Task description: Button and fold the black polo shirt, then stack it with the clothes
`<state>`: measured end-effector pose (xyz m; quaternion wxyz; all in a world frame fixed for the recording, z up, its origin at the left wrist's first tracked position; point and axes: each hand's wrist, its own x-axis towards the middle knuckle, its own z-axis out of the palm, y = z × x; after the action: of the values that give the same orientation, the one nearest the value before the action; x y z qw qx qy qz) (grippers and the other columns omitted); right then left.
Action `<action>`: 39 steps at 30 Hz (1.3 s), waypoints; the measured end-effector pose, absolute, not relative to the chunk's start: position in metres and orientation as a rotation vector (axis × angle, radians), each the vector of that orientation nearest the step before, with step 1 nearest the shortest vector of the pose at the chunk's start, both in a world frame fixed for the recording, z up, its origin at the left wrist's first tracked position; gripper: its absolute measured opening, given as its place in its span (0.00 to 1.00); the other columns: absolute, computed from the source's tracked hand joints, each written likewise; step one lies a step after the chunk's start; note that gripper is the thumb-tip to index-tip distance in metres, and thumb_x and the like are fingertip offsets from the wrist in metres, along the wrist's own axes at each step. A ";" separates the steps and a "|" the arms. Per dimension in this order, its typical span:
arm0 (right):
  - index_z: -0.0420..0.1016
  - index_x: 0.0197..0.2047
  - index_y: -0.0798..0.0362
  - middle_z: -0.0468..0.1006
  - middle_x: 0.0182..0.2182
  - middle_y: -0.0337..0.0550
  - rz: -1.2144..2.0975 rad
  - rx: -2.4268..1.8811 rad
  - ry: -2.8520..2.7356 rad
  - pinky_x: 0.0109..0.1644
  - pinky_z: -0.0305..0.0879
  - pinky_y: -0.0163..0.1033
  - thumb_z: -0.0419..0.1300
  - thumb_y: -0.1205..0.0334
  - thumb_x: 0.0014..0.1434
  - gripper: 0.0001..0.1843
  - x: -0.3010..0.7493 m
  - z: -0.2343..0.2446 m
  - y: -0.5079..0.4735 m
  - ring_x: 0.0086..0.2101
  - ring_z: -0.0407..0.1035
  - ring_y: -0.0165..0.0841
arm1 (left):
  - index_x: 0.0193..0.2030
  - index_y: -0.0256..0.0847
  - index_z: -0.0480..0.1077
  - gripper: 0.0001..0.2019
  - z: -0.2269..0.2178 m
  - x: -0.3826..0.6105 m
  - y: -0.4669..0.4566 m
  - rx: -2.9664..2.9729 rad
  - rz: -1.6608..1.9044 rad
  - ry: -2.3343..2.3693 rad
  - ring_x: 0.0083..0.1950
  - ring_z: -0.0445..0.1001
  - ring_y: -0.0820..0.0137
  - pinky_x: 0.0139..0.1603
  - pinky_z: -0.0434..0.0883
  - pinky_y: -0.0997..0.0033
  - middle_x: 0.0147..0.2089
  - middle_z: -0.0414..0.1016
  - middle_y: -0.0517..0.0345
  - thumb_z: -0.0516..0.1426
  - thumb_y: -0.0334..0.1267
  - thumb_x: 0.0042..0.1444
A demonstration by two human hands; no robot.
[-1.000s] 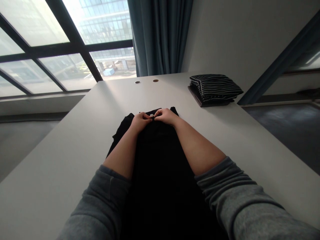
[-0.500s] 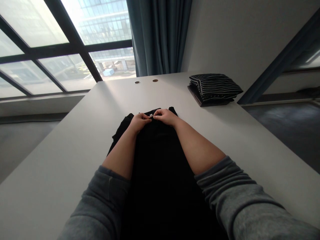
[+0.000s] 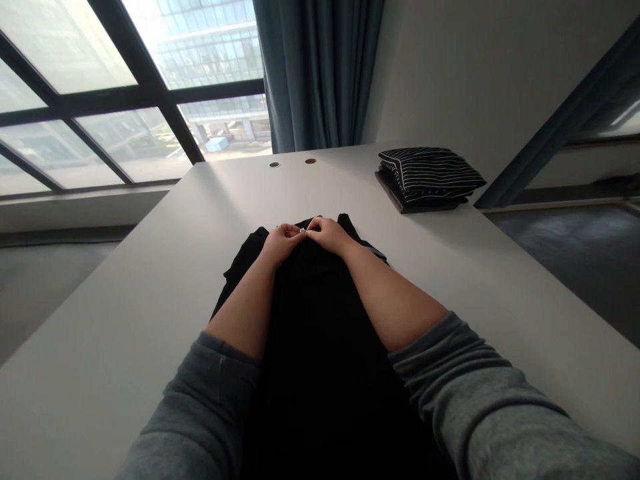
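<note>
A black garment (image 3: 320, 320) lies lengthwise on the pale table (image 3: 125, 313), running from my body to the middle of it. At its far end my left hand (image 3: 281, 241) and my right hand (image 3: 326, 233) sit close together, fingers curled in a pinch on the garment's edge. A small white tag (image 3: 303, 231) shows between the fingertips. Both grey sleeves are pushed up to the elbows.
A folded pile of dark striped cloth (image 3: 427, 177) rests at the table's far right. Two round cable holes (image 3: 293, 162) sit near the far edge. Beyond are a large window (image 3: 125, 100) and a blue curtain (image 3: 317, 73). The floor drops off to the right.
My right hand has shifted slightly left, closer to my left hand, and a bit more of the garment shows to its right. Otherwise the hands stay at the garment's far edge.
</note>
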<state>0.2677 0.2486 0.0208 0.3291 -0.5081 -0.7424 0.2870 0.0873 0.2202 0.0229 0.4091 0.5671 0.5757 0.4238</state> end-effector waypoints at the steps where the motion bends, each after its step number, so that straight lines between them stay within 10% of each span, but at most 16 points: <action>1: 0.79 0.39 0.54 0.81 0.40 0.41 0.743 -1.316 -1.952 0.48 0.65 0.35 0.63 0.64 0.61 0.04 0.267 0.021 0.248 0.41 0.72 0.32 | 0.37 0.41 0.76 0.13 0.023 0.088 0.220 1.460 1.059 1.471 0.34 0.74 0.69 0.38 0.70 0.69 0.34 0.79 0.57 0.70 0.41 0.47; 26: 0.77 0.42 0.53 0.80 0.42 0.41 0.728 -1.164 -1.986 0.54 0.65 0.37 0.62 0.64 0.60 0.06 0.268 0.016 0.246 0.44 0.72 0.33 | 0.32 0.42 0.77 0.01 0.034 0.091 0.219 1.653 0.917 1.605 0.33 0.74 0.65 0.40 0.70 0.66 0.29 0.78 0.57 0.64 0.34 0.54; 35: 0.77 0.41 0.53 0.67 0.56 0.46 0.523 -1.039 -1.904 0.50 0.69 0.37 0.62 0.64 0.61 0.05 0.271 0.016 0.242 0.39 0.68 0.28 | 0.37 0.40 0.76 0.12 0.024 0.086 0.225 1.299 1.046 1.454 0.29 0.73 0.69 0.36 0.72 0.67 0.30 0.78 0.57 0.70 0.41 0.48; 39: 0.82 0.37 0.53 0.72 0.46 0.45 0.399 -1.052 -1.998 0.53 0.68 0.37 0.65 0.58 0.62 0.08 0.272 0.020 0.243 0.43 0.70 0.32 | 0.37 0.41 0.75 0.08 0.022 0.087 0.228 1.449 1.115 1.637 0.36 0.76 0.66 0.42 0.72 0.66 0.34 0.79 0.55 0.67 0.38 0.51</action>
<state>0.2718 0.2435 0.0202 0.4120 -0.4180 -0.7940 0.1585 0.0872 0.2278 0.0219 0.3369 0.5559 0.6280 0.4278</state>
